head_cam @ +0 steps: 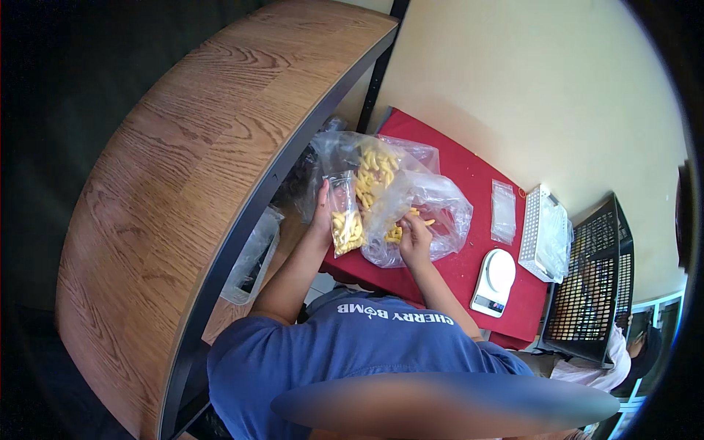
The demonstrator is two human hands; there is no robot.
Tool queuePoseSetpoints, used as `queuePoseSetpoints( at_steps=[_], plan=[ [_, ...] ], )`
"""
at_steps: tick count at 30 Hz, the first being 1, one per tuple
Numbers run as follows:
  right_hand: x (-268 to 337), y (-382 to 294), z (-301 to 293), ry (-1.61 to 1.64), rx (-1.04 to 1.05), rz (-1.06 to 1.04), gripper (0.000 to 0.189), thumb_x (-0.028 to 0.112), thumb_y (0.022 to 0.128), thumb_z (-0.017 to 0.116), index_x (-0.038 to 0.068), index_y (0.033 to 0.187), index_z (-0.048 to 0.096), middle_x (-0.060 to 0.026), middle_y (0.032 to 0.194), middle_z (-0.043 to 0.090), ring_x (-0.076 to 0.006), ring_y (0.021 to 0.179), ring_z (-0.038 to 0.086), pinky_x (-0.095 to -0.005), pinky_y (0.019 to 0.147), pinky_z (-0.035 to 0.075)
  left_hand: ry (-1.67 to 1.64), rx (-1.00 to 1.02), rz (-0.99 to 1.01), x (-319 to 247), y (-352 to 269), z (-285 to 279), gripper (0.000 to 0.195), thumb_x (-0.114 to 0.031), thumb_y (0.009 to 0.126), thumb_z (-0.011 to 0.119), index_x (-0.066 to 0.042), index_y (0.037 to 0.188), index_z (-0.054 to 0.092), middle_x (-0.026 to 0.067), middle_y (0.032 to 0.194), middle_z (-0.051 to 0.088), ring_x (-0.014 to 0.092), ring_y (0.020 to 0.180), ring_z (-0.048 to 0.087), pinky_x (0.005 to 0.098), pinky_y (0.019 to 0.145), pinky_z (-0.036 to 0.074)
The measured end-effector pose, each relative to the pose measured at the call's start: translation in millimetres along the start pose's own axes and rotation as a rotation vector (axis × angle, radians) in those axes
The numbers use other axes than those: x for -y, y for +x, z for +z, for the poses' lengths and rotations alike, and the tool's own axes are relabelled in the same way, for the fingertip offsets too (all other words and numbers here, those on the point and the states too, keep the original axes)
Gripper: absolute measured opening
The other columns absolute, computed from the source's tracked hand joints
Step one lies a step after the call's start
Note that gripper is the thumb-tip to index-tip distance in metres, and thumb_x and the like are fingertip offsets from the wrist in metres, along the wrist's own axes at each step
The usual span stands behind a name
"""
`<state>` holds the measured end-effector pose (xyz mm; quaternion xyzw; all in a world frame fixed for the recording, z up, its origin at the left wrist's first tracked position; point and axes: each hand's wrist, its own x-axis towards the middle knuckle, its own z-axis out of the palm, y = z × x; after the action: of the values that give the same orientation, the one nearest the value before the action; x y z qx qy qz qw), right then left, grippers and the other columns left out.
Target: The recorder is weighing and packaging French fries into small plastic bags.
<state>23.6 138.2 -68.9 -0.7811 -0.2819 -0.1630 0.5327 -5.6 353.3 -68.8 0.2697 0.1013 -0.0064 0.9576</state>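
My left hand (321, 213) holds a small clear plastic bag (346, 220) upright, its lower part filled with yellow curved snack pieces. My right hand (415, 237) is at the opening of a large clear plastic bag (448, 206), its fingers closed on yellow snack pieces (413, 214). More of the same pieces (377, 165) lie inside the large bag, behind the small one. The large bag rests on a red tablecloth (440, 137). Right of it stand a white digital kitchen scale (500, 272) with nothing on its plate and a stack of flat clear bags (502, 212).
A white perforated basket (536, 220) holds clear bags beside a black plastic crate (586, 275). A wood-grain shelf (220, 148) rises close on the left, above a clear plastic tub (242, 286). Another person (621, 352) is beyond the crate.
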Motion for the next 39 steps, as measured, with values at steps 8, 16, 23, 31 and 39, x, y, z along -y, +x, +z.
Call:
queuePoseSetpoints(
  at_steps=[8,16,23,31,39],
  plan=[
    [-8,12,1,0.517,-0.156,0.495,0.024,0.015,0.098,0.046,-0.004,0.110,0.054,-0.0091,0.093,0.063,-0.0150,0.076,0.062,-0.0268,0.068,0.052,0.026,0.004,0.034,10,21,13,0.097,-0.073,0.083,0.033,0.009,0.135,0.033,0.0232,0.141,0.035,0.032,0.134,0.031,0.0415,0.113,0.019],
    [-21,9,-9,1.131,-0.301,0.975,0.023,0.019,0.097,0.047,0.001,0.110,0.053,-0.0118,0.097,0.061,-0.0191,0.084,0.060,-0.0291,0.076,0.051,-0.120,0.170,0.057,22,38,18,0.102,-0.076,0.080,0.032,0.007,0.139,0.024,0.0220,0.146,0.026,0.033,0.138,0.021,0.0423,0.113,0.016],
    [-30,7,-40,1.255,-0.461,1.169,0.027,0.019,0.097,0.044,0.000,0.115,0.049,-0.0157,0.101,0.059,-0.0235,0.086,0.061,-0.0317,0.079,0.053,0.063,0.213,0.183,9,19,39,0.097,-0.073,0.080,0.037,0.003,0.138,0.031,0.0164,0.148,0.028,0.028,0.136,0.025,0.0436,0.110,0.024],
    [-6,2,-95,1.235,-0.573,1.037,0.029,0.019,0.099,0.040,-0.002,0.117,0.047,-0.0176,0.101,0.058,-0.0243,0.088,0.061,-0.0318,0.080,0.053,0.216,0.453,0.497,-16,-37,70,0.084,-0.047,0.071,0.074,0.004,0.129,0.042,0.0176,0.141,0.037,0.025,0.126,0.042,0.0380,0.100,0.041],
    [36,1,-189,1.096,-0.373,0.839,0.029,0.022,0.097,0.044,-0.002,0.113,0.050,-0.0161,0.092,0.062,-0.0200,0.076,0.064,-0.0300,0.067,0.054,1.223,0.301,0.728,13,-91,146,0.086,-0.026,0.054,0.086,-0.001,0.127,0.048,0.0136,0.118,0.055,0.024,0.104,0.057,0.0363,0.091,0.045]
  ],
)
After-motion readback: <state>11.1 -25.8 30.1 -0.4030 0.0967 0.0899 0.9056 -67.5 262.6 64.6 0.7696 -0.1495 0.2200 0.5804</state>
